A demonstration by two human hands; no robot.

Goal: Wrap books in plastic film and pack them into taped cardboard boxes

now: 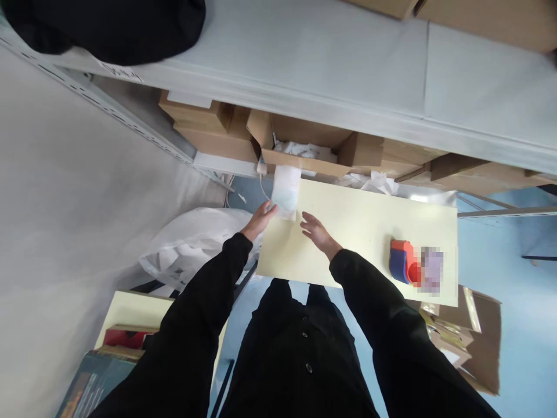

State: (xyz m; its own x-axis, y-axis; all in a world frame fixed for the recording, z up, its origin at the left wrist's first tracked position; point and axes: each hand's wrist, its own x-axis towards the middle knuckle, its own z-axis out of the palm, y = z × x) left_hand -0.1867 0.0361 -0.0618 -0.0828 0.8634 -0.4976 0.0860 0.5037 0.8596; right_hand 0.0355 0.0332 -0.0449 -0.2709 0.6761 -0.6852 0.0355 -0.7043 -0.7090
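Observation:
My left hand (260,220) pinches the lower left corner of a small clear plastic packet (286,191) with something pale blue inside, held at the far left edge of a pale yellow table (357,226). My right hand (317,233) hovers over the table just right of the packet, fingers spread and holding nothing. Both arms wear black sleeves.
A red and blue tape dispenser (404,262) sits on the table's right side. Open cardboard boxes (304,145) stand under a grey shelf (348,75) behind the table. A white plastic bag (195,244) lies left; flattened cardboard (474,337) lies on the blue floor right.

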